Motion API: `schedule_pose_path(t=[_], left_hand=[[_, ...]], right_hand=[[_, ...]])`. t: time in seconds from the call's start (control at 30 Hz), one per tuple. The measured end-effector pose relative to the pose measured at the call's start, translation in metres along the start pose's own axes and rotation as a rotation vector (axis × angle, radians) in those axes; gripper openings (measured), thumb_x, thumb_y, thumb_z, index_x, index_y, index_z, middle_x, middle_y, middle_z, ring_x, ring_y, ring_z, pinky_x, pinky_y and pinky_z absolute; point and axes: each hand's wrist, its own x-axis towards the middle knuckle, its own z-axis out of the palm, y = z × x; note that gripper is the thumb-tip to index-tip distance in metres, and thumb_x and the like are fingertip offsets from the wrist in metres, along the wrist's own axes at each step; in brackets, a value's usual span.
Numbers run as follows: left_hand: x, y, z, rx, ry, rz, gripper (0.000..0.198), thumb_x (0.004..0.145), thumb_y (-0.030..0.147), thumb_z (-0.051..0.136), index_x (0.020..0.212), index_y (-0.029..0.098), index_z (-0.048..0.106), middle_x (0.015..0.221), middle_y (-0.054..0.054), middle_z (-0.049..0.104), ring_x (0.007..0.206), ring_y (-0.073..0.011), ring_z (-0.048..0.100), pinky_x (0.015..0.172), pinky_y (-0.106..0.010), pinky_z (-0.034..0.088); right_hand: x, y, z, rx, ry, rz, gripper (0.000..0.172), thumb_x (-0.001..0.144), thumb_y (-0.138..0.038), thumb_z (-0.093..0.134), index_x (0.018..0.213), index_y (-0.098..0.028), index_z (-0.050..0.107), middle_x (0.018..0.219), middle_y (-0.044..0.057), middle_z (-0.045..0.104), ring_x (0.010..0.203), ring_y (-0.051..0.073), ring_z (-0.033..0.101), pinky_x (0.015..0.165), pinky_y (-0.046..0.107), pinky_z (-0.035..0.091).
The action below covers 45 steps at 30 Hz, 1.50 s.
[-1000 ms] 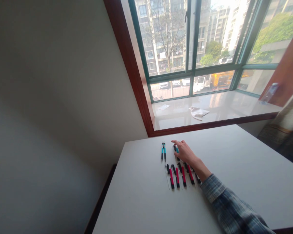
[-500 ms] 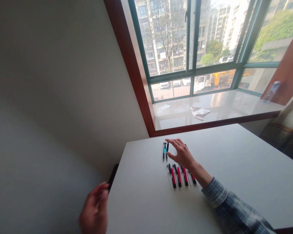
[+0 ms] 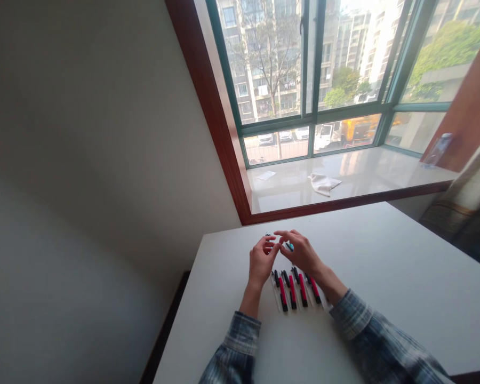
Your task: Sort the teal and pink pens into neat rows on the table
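Both my hands meet above the far middle of the white table (image 3: pixel 384 277). My right hand (image 3: pixel 302 256) pinches a blue and black pen (image 3: pixel 289 246), whose blue part shows between its fingers. My left hand (image 3: pixel 261 262) has its fingertips bent toward that same pen, at or very near its end. Just behind my left fingers, the tip of another blue pen (image 3: pixel 268 234) peeks out on the table. A row of several red and black pens (image 3: pixel 293 285) lies on a clear strip below my hands, partly covered by my right wrist.
A broad window sill (image 3: pixel 364 181) behind the table carries a crumpled white cloth (image 3: pixel 324 184) and a small paper (image 3: pixel 267 175). A plastic bottle (image 3: pixel 436 152) stands at the sill's right end. A grey wall is on the left, and a patterned fabric at the right edge.
My left hand came up from the lower left to meet my right hand. My right hand lifted a blue pen off the table and drew it slightly nearer.
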Motion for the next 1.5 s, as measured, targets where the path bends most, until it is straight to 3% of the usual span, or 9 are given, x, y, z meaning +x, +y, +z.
schedule_pose_path(t=[0.23,0.37,0.47,0.57,1.0,1.1,1.2,1.33,1.5], left_hand=[[0.006,-0.025,-0.010,0.238,0.292,0.044,0.023,0.088,0.041,0.062,0.091,0.023,0.075,0.078,-0.003,0.072,0.064,-0.0178,0.059,0.064,-0.028,0.048],[0.008,-0.033,-0.017,0.332,0.342,0.023,0.023,0.087,0.041,0.061,0.089,0.023,0.075,0.074,-0.003,0.071,0.059,-0.0180,0.055,0.061,-0.028,0.043],[0.006,-0.035,-0.017,0.367,0.322,0.032,0.023,0.087,0.040,0.060,0.089,0.023,0.076,0.074,-0.003,0.071,0.062,-0.0188,0.057,0.063,-0.028,0.043],[0.004,-0.033,-0.015,0.381,0.307,0.047,0.023,0.088,0.040,0.059,0.090,0.023,0.075,0.074,-0.003,0.071,0.064,-0.0195,0.059,0.065,-0.029,0.044],[0.003,-0.033,-0.014,0.291,0.280,0.015,0.022,0.085,0.039,0.061,0.089,0.023,0.076,0.074,-0.004,0.070,0.063,-0.0202,0.059,0.063,-0.029,0.045],[0.002,-0.030,-0.014,0.306,0.282,0.027,0.021,0.085,0.037,0.061,0.088,0.023,0.076,0.074,-0.003,0.070,0.063,-0.0197,0.060,0.063,-0.029,0.046],[0.001,-0.026,-0.014,0.225,0.260,0.014,0.022,0.087,0.037,0.062,0.090,0.021,0.075,0.073,-0.004,0.070,0.063,-0.0188,0.061,0.062,-0.029,0.048],[0.002,-0.022,-0.012,-0.150,0.081,-0.022,0.033,0.085,0.045,0.069,0.103,0.017,0.074,0.084,-0.007,0.074,0.069,-0.0189,0.068,0.063,-0.028,0.054],[0.004,-0.024,-0.009,-0.327,-0.062,-0.068,0.043,0.076,0.048,0.081,0.100,0.013,0.076,0.090,-0.011,0.076,0.072,-0.0205,0.071,0.066,-0.030,0.058]], right_hand=[[0.002,0.050,-0.040,-0.207,0.195,0.292,0.024,0.091,-0.022,0.056,0.107,-0.021,0.073,0.095,0.007,0.076,0.094,0.027,0.064,0.090,0.045,0.052],[-0.001,0.052,-0.041,-0.192,0.060,0.300,0.022,0.090,-0.023,0.059,0.106,-0.022,0.074,0.097,0.005,0.076,0.100,0.027,0.063,0.092,0.046,0.050],[-0.004,0.037,-0.031,-0.111,-0.169,0.246,0.021,0.087,-0.023,0.065,0.106,-0.025,0.074,0.095,0.003,0.076,0.104,0.026,0.061,0.089,0.042,0.051],[-0.006,0.022,-0.022,-0.102,-0.307,0.232,0.020,0.083,-0.025,0.072,0.103,-0.026,0.076,0.090,0.003,0.076,0.098,0.025,0.062,0.083,0.038,0.052],[-0.010,-0.011,0.019,-0.301,-0.432,0.169,0.035,0.078,-0.021,0.073,0.113,-0.025,0.071,0.072,0.003,0.074,0.089,0.028,0.064,0.080,0.036,0.047],[-0.010,-0.011,0.022,-0.329,-0.431,0.195,0.040,0.077,-0.013,0.068,0.115,-0.024,0.070,0.071,0.003,0.074,0.087,0.027,0.065,0.079,0.035,0.047],[-0.008,-0.009,0.018,-0.308,-0.336,0.245,0.038,0.079,-0.013,0.066,0.115,-0.024,0.069,0.076,0.003,0.074,0.087,0.025,0.066,0.079,0.034,0.048],[-0.004,-0.010,0.012,-0.166,-0.143,0.248,0.025,0.086,-0.020,0.062,0.110,-0.025,0.065,0.085,0.001,0.073,0.079,0.019,0.068,0.076,0.031,0.050],[-0.002,-0.018,0.016,0.032,-0.104,0.131,0.011,0.090,-0.022,0.061,0.100,-0.023,0.064,0.084,0.001,0.072,0.075,0.016,0.068,0.072,0.028,0.052]])
